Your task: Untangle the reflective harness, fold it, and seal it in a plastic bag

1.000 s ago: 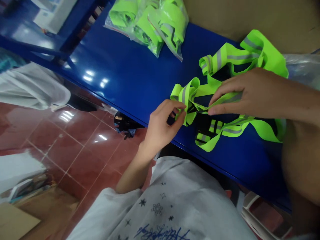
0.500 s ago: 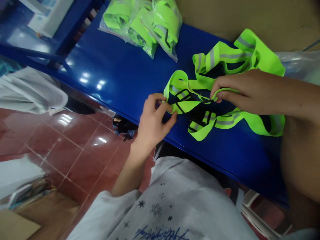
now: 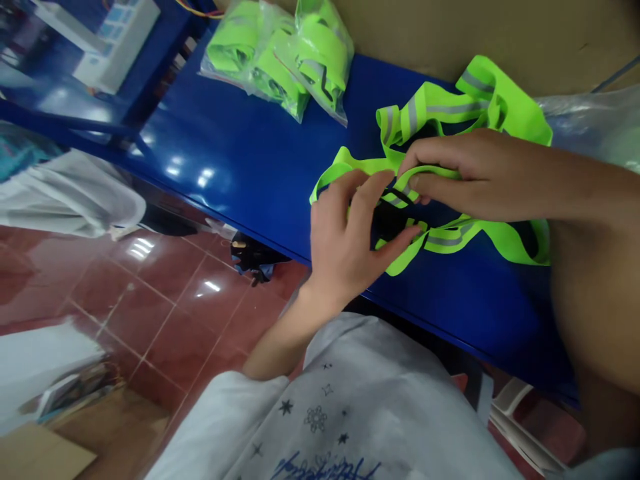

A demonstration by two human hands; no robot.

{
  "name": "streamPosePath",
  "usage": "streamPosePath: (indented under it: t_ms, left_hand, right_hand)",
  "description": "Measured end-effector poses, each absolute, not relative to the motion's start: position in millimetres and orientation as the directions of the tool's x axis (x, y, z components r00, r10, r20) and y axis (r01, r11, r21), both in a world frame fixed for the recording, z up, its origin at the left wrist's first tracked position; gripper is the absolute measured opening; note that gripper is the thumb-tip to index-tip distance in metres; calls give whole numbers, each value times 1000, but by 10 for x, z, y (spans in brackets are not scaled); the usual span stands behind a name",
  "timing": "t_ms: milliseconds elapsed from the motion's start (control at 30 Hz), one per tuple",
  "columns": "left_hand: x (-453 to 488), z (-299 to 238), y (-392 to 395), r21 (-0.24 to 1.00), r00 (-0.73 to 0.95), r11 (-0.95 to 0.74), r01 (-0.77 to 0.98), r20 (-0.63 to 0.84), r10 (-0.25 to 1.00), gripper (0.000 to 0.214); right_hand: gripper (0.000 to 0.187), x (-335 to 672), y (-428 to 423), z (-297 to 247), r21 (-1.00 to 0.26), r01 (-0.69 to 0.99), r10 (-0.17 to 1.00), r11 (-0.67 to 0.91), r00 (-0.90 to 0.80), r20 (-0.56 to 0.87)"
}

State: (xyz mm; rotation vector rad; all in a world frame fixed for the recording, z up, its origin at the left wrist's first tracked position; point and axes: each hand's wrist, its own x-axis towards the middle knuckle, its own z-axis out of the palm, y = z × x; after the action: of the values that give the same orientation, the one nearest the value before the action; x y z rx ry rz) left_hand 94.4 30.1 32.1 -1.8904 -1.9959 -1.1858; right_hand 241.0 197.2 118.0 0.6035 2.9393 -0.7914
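Note:
A neon-yellow reflective strap harness (image 3: pixel 520 100) with grey stripes and black buckles lies loosely folded on the blue table. My right hand (image 3: pixel 465 175) pinches one of its straps between thumb and fingers, near a black buckle. To the left of it, my left hand (image 3: pixel 347 233) reaches over the straps with thumb and fingers spread apart. The left fingertips are close to the buckle by my right hand; whether they touch it I cannot tell. Part of the strap loop and a buckle are hidden behind the left hand.
Clear bags (image 3: pixel 280 60) of rolled neon straps lie at the back of the blue table (image 3: pixel 225 153). Clear plastic (image 3: pixel 595 120) sits at the right. A white power strip (image 3: pixel 117 47) is at upper left. Cardboard (image 3: pixel 45 447) lies on the red tiled floor.
My left hand has let go of the left strap loop and moved right, towards the buckle by my right hand. The right hand still holds its strap.

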Motion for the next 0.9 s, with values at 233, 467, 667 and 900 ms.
streamPosePath:
  t_ms: [233, 467, 667, 900]
  left_hand:
    - [955, 229, 457, 384, -271, 26, 923, 602, 751, 49]
    - [904, 261, 411, 436, -387, 154, 886, 517, 763, 53]
    - [911, 196, 388, 443, -451, 232, 866, 492, 745, 51]
    - [944, 124, 370, 426, -509, 318, 847, 479, 715, 41]
  right_hand:
    - [16, 2350, 1892, 1258, -559, 323, 383, 763, -924, -12]
    - [20, 2338, 1802, 1368, -542, 478, 618, 692, -780, 101]
    - [41, 2296, 1777, 1389, -466, 584, 719, 665, -669, 187]
    - [45, 2166, 1705, 1402, -329, 504, 588, 799, -770, 247]
